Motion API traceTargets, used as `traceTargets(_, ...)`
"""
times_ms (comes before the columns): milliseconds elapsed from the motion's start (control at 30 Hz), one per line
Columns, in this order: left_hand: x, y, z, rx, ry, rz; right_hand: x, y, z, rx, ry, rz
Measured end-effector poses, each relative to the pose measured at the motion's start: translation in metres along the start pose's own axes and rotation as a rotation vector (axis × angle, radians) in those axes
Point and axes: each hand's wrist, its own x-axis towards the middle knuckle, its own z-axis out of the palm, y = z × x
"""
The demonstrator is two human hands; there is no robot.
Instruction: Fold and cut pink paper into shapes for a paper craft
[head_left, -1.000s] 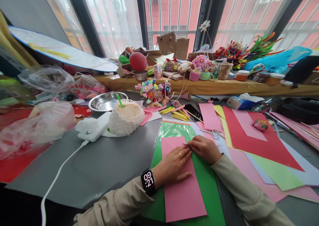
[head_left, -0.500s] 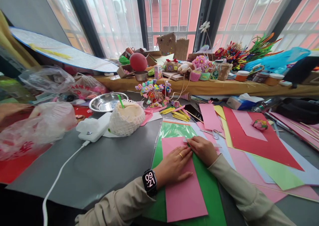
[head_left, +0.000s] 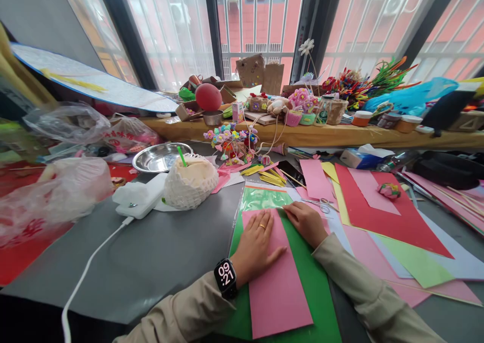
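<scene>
A folded pink paper [head_left: 280,297] lies lengthwise over a green sheet [head_left: 321,302] in a clear plastic sleeve. My left hand [head_left: 255,244] rests flat on the upper part of the pink paper, thumb spread to the right; a ring and a watch [head_left: 225,277] are on this arm. By the paper's top right corner, my right hand [head_left: 307,223] reaches in with its fingertips down on the green sheet, fingers partly bent. Its thumb is hidden, and I see nothing held in it. Small scissors [head_left: 324,205] lie just beyond the right hand.
Red card [head_left: 412,227] and a light green sheet [head_left: 423,265] lie at right. Left stand a wrapped coconut [head_left: 191,184] with a green straw, a white charger [head_left: 139,199] with its cable, and a metal plate [head_left: 161,156]. Craft flowers [head_left: 232,141] stand behind; a crowded ledge [head_left: 181,131] runs along the windows.
My left hand has shifted left, away from the right fingertips, and now lies flatter on the pink paper. My right hand has drawn slightly apart from the paper's corner.
</scene>
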Motion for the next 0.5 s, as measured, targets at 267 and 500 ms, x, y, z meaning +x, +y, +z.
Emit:
traceTargets(267,0.0013,0.0002,-0.0031,0.02,-0.014,0.007,0.0,0.003,0.0035,0.097,-0.003,-0.001)
traceTargets(500,0.0016,0.0013,-0.0014,0.029,-0.013,-0.002,0.0015,0.0006,0.0029,0.031,-0.015,-0.006)
